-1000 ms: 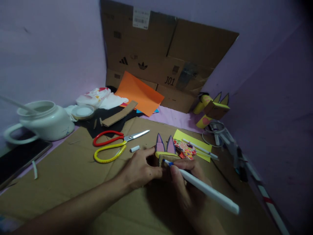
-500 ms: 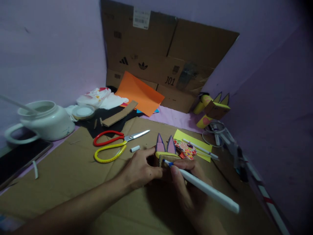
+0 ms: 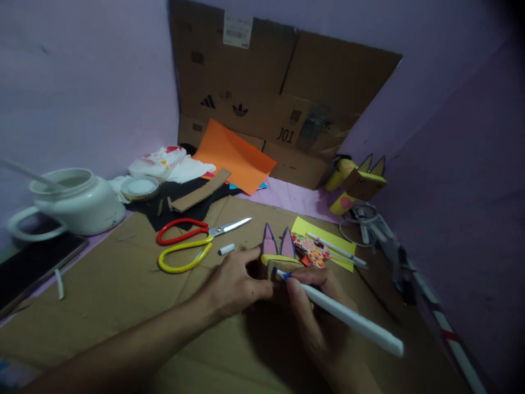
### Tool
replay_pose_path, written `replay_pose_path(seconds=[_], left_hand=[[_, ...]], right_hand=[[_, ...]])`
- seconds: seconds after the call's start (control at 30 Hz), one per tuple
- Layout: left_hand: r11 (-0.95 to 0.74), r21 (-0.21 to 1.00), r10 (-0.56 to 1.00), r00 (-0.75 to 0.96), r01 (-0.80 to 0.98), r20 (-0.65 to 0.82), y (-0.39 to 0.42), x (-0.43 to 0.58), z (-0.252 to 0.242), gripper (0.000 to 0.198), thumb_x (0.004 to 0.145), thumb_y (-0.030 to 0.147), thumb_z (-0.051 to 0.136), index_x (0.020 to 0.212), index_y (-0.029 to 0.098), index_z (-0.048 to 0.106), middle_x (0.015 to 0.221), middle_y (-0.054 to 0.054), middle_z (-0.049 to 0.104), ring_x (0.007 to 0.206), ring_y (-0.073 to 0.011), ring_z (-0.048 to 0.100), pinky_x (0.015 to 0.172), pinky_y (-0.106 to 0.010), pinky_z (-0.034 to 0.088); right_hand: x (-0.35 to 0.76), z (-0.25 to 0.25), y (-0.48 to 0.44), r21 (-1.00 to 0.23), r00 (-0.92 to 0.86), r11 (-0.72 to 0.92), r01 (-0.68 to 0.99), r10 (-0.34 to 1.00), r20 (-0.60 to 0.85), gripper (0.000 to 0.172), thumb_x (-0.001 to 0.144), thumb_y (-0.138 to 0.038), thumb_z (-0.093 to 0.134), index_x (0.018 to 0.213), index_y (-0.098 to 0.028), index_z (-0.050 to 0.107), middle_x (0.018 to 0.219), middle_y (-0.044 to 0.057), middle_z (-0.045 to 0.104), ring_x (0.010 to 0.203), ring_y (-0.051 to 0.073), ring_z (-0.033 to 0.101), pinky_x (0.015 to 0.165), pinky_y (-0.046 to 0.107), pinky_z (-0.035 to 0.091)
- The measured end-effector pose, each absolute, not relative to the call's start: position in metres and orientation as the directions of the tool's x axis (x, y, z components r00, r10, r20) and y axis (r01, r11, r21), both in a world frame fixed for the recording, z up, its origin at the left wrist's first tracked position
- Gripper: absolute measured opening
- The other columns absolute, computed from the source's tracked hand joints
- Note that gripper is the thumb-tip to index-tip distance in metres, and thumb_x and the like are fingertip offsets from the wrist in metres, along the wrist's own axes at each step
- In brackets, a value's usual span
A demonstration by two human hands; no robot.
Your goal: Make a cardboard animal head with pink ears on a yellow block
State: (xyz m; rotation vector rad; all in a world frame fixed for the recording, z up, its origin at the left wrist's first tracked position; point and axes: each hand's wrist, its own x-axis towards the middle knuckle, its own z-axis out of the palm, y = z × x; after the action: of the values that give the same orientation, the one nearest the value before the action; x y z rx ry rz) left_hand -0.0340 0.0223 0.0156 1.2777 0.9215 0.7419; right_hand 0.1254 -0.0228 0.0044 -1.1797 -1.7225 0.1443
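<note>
A small cardboard animal head (image 3: pixel 273 266) with a yellow top edge and two pink, purple-outlined ears is gripped at its left side by my left hand (image 3: pixel 240 279), thumb in front and fingers behind. My right hand (image 3: pixel 315 306) pinches a white marker (image 3: pixel 353 319) close to its blue tip. That tip rests against the upper front of the cardboard head, as far as I can see. Part of the head's lower right is hidden by my right fingers. A white marker cap (image 3: pixel 226 249) lies just beyond my left hand.
Scissors (image 3: pixel 205 235) with red and yellow handles lie open beyond my left forearm. Yellow paper (image 3: pixel 297 225), a pen (image 3: pixel 332 246) and a floral piece (image 3: pixel 314 251) lie behind the head. A white pot (image 3: pixel 82 205) and dark phone (image 3: pixel 36 268) stand left; a finished-looking cardboard animal (image 3: pixel 365 185) stands right.
Almost nothing differs. The back end of the marker has shifted very slightly to the right; both hands and the cardboard head hold their places.
</note>
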Motion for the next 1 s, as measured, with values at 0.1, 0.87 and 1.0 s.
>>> replay_pose_path(seconds=[0.1,0.87,1.0], left_hand=[[0.158,0.987,0.870,0.469,0.025,-0.151,0.0224,-0.0339,0.0155,0.044,0.064,0.027,0.077,0.107,0.018,0.070,0.082,-0.002,0.070,0.082,-0.0233,0.062,0.066,-0.026,0.050],[0.157,0.987,0.865,0.478,0.034,-0.154,0.0234,-0.0341,0.0109,0.048,0.065,0.026,0.076,0.112,0.019,0.068,0.086,-0.002,0.068,0.080,-0.0211,0.061,0.067,-0.027,0.048],[0.188,0.982,0.857,0.483,0.026,-0.177,0.0229,-0.0337,0.0109,0.049,0.065,0.025,0.076,0.112,0.018,0.068,0.084,-0.002,0.068,0.086,-0.0243,0.062,0.066,-0.027,0.049]], right_hand=[[0.1240,0.0044,-0.0239,-0.610,0.027,0.481,0.629,0.771,0.636,0.005,0.087,-0.019,0.057,0.084,-0.022,0.056,0.067,-0.001,0.062,0.055,0.013,0.061,0.050,0.022,0.048],[0.1200,0.0078,-0.0266,-0.668,0.085,0.422,0.613,0.805,0.587,0.007,0.086,-0.023,0.057,0.080,-0.023,0.059,0.062,-0.003,0.059,0.048,0.012,0.054,0.048,0.023,0.044],[0.1192,0.0081,-0.0266,-0.670,0.097,0.413,0.617,0.804,0.586,0.005,0.087,-0.024,0.056,0.082,-0.024,0.059,0.063,-0.003,0.060,0.048,0.012,0.053,0.048,0.023,0.042]])
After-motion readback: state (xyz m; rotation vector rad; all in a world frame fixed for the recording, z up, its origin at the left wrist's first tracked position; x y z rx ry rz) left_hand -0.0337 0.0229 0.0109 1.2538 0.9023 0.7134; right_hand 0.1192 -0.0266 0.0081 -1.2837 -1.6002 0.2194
